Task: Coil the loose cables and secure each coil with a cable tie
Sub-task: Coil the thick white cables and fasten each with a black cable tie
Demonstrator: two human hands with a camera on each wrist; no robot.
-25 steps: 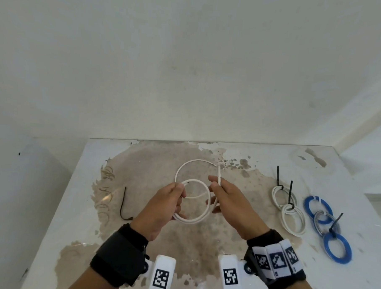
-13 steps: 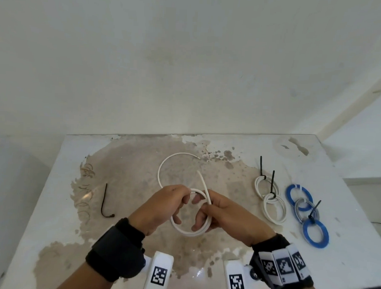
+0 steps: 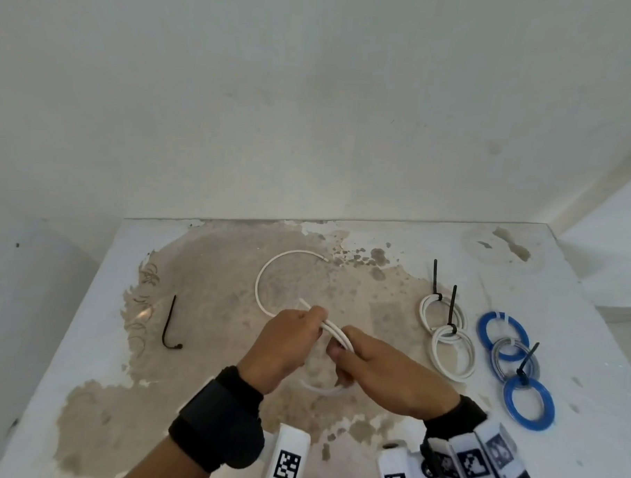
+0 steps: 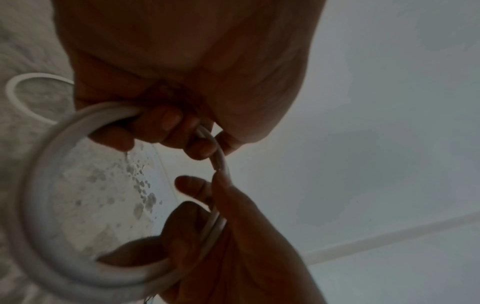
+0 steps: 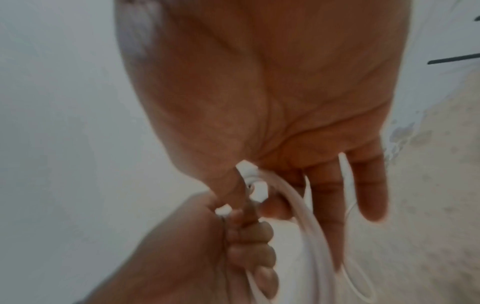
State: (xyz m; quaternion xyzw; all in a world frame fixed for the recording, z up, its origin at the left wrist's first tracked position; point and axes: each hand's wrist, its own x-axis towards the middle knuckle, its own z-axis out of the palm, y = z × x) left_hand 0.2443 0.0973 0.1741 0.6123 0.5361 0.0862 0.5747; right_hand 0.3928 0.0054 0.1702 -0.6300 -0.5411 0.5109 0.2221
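Observation:
Both hands hold a white cable (image 3: 335,333) above the table's middle. My left hand (image 3: 288,340) has its fingers curled round the coil's strands (image 4: 78,123), and the right hand (image 3: 366,360) pinches the same strands (image 5: 293,197) between thumb and fingers. A loose arc of the cable (image 3: 269,269) runs back over the table to a free end. The coil's lower loop (image 3: 318,388) shows under the hands. A loose black cable tie (image 3: 169,322) lies to the left on the table.
At the right lie two white coils (image 3: 450,338) with black ties, then blue and grey coils (image 3: 514,363) tied together. The stained table (image 3: 85,337) meets a white wall at the back; its right edge is near the blue coils.
The hands have drawn together and the coil has tightened between them. The cable's upright end has come down into the left hand's grip. The camera view shifted a little.

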